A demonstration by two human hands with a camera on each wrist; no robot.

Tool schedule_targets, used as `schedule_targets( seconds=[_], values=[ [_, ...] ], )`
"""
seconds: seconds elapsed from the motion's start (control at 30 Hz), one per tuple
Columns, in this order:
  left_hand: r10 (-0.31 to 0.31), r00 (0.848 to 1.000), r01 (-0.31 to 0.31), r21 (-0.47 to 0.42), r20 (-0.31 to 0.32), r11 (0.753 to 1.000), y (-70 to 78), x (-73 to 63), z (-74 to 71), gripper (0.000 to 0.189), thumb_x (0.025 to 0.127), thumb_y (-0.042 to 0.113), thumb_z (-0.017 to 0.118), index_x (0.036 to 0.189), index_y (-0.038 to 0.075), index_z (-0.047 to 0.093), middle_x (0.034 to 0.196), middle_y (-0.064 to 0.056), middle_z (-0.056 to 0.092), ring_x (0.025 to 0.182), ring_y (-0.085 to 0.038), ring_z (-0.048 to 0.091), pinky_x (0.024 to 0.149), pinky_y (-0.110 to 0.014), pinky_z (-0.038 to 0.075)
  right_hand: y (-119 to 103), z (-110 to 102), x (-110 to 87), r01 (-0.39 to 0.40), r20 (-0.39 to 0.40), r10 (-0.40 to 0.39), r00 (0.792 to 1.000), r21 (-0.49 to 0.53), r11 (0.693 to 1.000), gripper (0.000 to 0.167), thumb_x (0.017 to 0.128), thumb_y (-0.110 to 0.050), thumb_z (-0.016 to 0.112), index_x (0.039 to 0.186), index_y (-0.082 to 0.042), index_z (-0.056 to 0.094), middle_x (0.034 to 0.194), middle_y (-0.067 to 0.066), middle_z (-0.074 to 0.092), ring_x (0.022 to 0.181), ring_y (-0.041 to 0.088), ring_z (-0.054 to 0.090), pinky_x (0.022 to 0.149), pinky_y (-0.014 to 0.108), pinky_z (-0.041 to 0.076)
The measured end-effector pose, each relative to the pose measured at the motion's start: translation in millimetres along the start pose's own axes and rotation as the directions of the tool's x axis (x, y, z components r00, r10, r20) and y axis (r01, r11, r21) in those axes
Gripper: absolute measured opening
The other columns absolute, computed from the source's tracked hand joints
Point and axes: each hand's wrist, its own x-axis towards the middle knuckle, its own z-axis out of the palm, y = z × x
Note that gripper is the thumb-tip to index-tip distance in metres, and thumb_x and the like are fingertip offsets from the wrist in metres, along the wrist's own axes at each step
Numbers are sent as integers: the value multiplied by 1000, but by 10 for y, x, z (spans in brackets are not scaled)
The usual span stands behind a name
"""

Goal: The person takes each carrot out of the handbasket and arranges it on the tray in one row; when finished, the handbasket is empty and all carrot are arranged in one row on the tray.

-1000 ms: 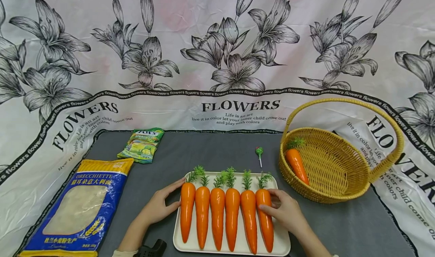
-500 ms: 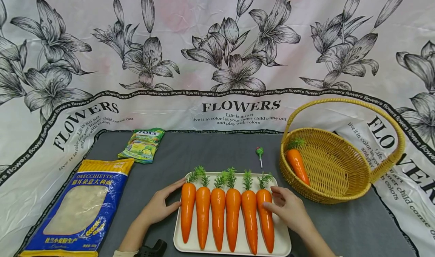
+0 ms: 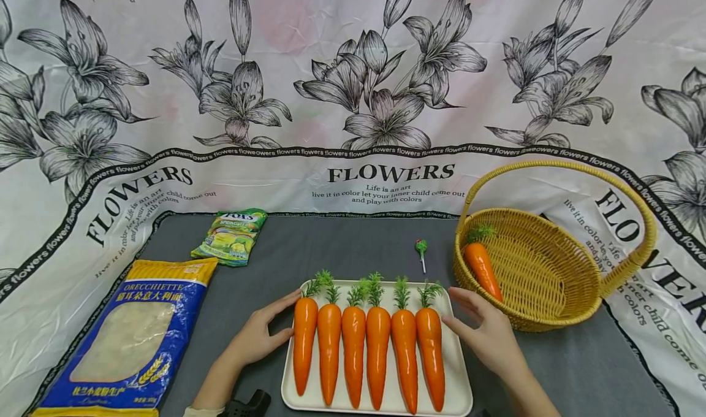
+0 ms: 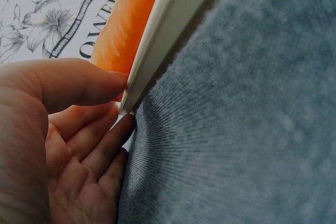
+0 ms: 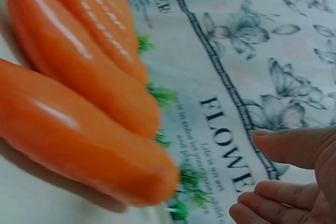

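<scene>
Several orange toy carrots (image 3: pixel 377 349) with green tops lie side by side on a white rectangular tray (image 3: pixel 458 386) in the head view. My left hand (image 3: pixel 259 334) is at the tray's left side, fingers fairly straight. In the left wrist view its thumb (image 4: pixel 86 83) touches the tray rim (image 4: pixel 157 30) beside a carrot (image 4: pixel 128 22). My right hand (image 3: pixel 488 331) hovers by the tray's right edge, thumb and fingers spread, holding nothing. The right wrist view shows that hand (image 5: pixel 294 182) apart from the nearest carrot (image 5: pixel 84 135).
A yellow wicker basket (image 3: pixel 551 322) with one carrot (image 3: pixel 483 271) inside stands at the right, handle up. A lollipop (image 3: pixel 421 251) lies behind the tray. At the left are a blue pasta bag (image 3: pixel 121 343) and a green candy packet (image 3: pixel 230 238). A floral cloth (image 3: pixel 386 116) hangs behind.
My right hand has let go of the rightmost carrot and moved right, off the tray toward the basket. That carrot stays in the row. The left hand has kept its place.
</scene>
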Motion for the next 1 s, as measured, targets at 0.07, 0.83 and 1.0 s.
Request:
schedule_targets(
  seconds=[0.07, 0.83, 1.0],
  values=[
    [1, 1000, -1, 1, -2, 1000, -6, -3, 4, 58, 88, 26, 67, 142, 17, 47, 146, 1, 45, 134, -25, 43, 105, -50, 39, -16, -76, 7, 21, -20, -20, 1000, 27, 999, 49, 85, -21, 72, 128, -4, 56, 127, 15, 60, 112, 12, 60, 91, 14, 48],
    [-3, 1000, 3, -9, 1, 1000, -9, -2, 11, 57, 88, 26, 67, 142, 17, 47, 146, 1, 44, 134, -25, 43, 106, -51, 38, 78, -1036, 729, 67, -10, -67, 998, 30, 997, 54, 91, -24, 64, 134, 5, 47, 121, -9, 57, 99, -22, 47, 81, -1, 41],
    [-2, 1000, 2, -7, 1, 1000, -7, 8, 10, 58, 88, 25, 67, 142, 18, 47, 147, 2, 44, 134, -24, 43, 106, -51, 38, 201, -1134, 958, 97, 52, -100, 994, 61, 993, 53, 92, -18, 63, 134, 7, 45, 111, -32, 48, 98, -21, 48, 80, 1, 42]
  ],
)
